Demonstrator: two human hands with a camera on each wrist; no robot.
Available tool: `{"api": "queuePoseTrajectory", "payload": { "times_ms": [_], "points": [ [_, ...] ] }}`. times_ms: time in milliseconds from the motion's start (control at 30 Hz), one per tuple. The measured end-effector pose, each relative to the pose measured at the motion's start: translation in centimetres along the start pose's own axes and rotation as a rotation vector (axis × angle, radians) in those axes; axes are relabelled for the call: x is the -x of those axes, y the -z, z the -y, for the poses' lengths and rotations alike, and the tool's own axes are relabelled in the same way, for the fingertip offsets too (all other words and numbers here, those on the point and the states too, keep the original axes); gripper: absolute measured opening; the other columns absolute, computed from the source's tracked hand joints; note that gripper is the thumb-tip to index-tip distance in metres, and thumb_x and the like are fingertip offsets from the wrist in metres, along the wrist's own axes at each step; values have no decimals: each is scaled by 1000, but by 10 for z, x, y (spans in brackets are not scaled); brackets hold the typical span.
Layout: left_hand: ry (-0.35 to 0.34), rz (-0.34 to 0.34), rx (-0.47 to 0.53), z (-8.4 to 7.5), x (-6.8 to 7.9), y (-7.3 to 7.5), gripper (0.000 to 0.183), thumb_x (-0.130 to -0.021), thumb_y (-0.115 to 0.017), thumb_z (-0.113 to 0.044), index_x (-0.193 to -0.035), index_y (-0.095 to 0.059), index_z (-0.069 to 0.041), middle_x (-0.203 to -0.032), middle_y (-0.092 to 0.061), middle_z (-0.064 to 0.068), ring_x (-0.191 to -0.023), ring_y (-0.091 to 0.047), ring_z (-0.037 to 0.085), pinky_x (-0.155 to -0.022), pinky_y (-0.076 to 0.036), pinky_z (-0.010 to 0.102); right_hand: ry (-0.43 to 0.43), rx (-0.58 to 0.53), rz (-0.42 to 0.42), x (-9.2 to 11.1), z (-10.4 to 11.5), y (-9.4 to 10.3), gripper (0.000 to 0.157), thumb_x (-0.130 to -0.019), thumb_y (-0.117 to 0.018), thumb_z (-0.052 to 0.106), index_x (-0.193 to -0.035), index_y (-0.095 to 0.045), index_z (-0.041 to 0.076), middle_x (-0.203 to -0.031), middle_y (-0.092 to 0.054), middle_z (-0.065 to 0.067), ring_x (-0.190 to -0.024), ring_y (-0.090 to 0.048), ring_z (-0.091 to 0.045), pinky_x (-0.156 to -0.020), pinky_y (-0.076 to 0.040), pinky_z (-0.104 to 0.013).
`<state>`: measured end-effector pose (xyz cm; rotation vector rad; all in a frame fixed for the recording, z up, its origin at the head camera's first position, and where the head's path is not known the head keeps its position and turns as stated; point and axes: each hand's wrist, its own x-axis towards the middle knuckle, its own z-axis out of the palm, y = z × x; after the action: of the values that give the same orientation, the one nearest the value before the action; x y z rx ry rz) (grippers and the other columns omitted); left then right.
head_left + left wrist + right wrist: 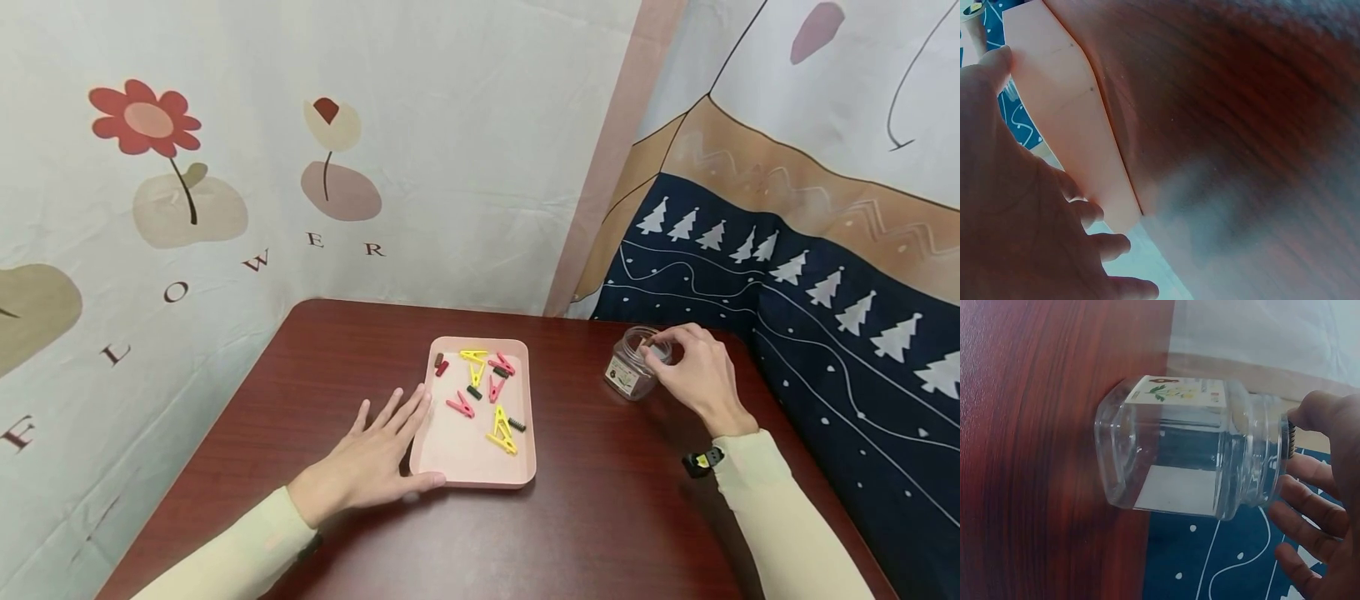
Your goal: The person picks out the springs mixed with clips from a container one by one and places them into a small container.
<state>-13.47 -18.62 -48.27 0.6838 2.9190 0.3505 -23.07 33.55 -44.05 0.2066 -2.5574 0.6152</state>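
Note:
My right hand (699, 371) pinches a small brown ridged piece (1291, 436), perhaps a mini claw clip, between thumb and forefinger. It is held at the mouth of a clear jar (1179, 450), whose label (622, 376) faces forward. The jar stands upright on the table. At the pink tray (465, 467), my left hand (367, 458) lies with spread, straight fingers, touching its left side and near corner. Yellow clothespins (501, 432), pink clothespins (461, 405) and several small dark ridged pieces (474, 392) lie scattered in the tray.
The reddish-brown wooden table (570, 533) meets a pale flower-printed cloth (450, 167) at the back. On the right hangs a dark blue cloth (825, 400) with white trees, close behind the jar.

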Motion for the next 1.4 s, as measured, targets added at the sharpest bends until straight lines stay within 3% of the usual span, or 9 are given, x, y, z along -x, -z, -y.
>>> {"api": "queuePoseTrajectory", "payload": {
  "times_ms": [533, 700, 967, 1200, 1400],
  "points": [
    [0, 4, 1, 1, -1, 0, 123, -100, -61, -92, -188, -22, -15, -199, -14, 5, -182, -22, 48, -138, -18, 87, -41, 11, 48, -1, -5, 0, 35, -105, -83, 31, -124, -84, 1, -134, -78, -29, -117, -70, -49, -101, -61, -71],
    [1, 6, -1, 1, -1, -1, 123, -101, -62, -91, -188, -22, -15, -199, -14, 5, -182, -22, 48, -139, -18, 87, -33, 17, 43, -1, -6, -1, 35, -104, -84, 30, -123, -84, 1, -131, -79, -29, -111, -70, -47, -94, -60, -66],
    [-2, 14, 17, 0, 0, 0, 123, -101, -63, -90, -188, -23, -13, -199, -14, 6, -182, -21, 49, -139, -17, 87, -24, 8, 33, -2, -5, -1, 34, -102, -86, 29, -121, -85, 1, -129, -79, -28, -114, -72, -49, -96, -59, -68],
    [-5, 9, 5, 0, 0, -1, 122, -101, -62, -90, -188, -23, -14, -199, -14, 6, -182, -22, 49, -138, -18, 87, -21, 2, 14, -1, -9, -3, 44, -102, -89, 34, -132, -83, 2, -135, -77, -28, -115, -72, -48, -99, -61, -68],
    [-2, 12, 14, 1, 0, 0, 123, -101, -63, -90, -188, -22, -14, -199, -13, 6, -182, -21, 49, -139, -18, 87, 0, 3, -8, -1, -10, -3, 48, -101, -90, 38, -133, -82, 3, -135, -77, -28, -114, -72, -48, -97, -62, -66]
  ]
}}
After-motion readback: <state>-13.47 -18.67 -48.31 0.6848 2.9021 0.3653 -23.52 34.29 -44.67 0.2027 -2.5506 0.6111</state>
